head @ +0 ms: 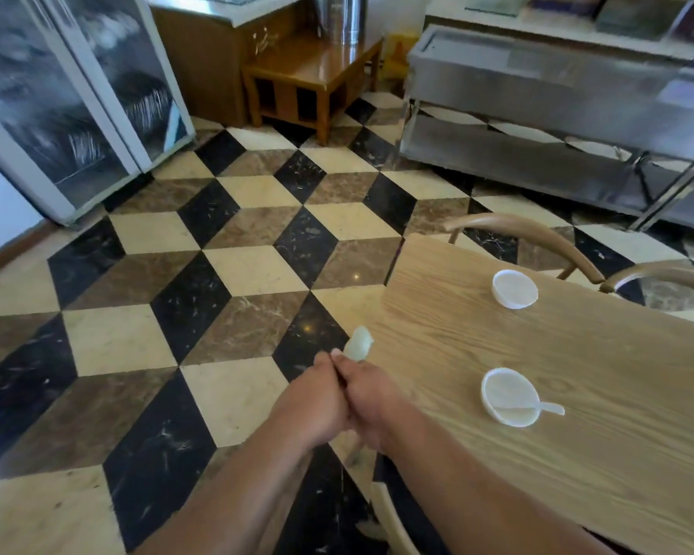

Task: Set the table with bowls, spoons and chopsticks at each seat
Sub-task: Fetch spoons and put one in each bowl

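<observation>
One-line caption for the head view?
Both hands grip a white spoon beside a table holding two bowls.

We stand in a canteen or restaurant dining room. At one o'clock runs a long stainless-steel serving counter (557, 86) with a lower shelf; at ten o'clock a glass-door cabinet (69, 102) holds racked plates. A steel urn (343, 16) stands at twelve on a small wooden stand (313, 74). The patterned marble floor (217, 266), wooden bench (557, 374) and curved-back chairs (537, 242) at three complete it.

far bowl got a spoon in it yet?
No. The far bowl sits empty on the table; only the near bowl holds a spoon.
</observation>
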{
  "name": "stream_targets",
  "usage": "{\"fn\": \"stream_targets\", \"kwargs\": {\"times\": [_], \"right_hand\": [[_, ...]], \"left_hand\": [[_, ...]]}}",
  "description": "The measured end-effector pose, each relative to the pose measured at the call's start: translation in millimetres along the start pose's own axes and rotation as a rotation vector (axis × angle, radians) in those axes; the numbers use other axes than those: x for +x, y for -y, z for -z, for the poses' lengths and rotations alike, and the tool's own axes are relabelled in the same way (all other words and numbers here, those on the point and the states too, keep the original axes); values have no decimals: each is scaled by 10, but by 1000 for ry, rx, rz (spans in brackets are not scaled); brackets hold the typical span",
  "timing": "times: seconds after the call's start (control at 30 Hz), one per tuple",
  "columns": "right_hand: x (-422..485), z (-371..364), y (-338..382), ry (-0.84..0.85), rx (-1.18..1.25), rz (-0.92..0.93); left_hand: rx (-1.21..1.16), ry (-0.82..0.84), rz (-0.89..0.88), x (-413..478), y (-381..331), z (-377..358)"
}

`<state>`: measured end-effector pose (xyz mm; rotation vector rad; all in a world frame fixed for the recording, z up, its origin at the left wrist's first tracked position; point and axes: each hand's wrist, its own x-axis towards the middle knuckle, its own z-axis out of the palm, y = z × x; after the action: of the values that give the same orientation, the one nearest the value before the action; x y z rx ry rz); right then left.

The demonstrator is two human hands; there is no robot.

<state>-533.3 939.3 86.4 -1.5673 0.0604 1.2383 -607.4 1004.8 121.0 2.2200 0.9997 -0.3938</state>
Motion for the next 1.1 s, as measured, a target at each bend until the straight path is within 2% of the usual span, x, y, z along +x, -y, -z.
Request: {"fn": "stream_targets", "kwargs": {"times": [0.2, 0.33, 0.43, 0.57, 0.77, 0.9, 1.0, 1.1], "right_hand": [[59, -1307, 287, -40, -127, 89], [143, -1711, 489, -50, -116, 137], [283, -1829, 628, -61, -51, 134], [526, -1795, 876, -78, 16, 150], [1202, -1531, 1511, -37, 178, 170], [1821, -1381, 2155, 25, 223, 203], [2177, -1281, 2601, 59, 227, 211], [2475, -1159, 3069, 24, 217, 244]], "left_hand": [[-186, -112, -52, 7, 1014, 955], [-147, -272, -92, 77, 1231, 1226], [-126, -292, -137, 235, 1244, 1384], [-199, -122, -159, 577, 1130, 1663], [-557, 220, -82, 1392, 768, 2177], [-833, 262, -43, 2099, 441, 2516], [-825, 212, 20, 2639, 198, 2759], [-714, 188, -12, 3152, -86, 2988]]}}
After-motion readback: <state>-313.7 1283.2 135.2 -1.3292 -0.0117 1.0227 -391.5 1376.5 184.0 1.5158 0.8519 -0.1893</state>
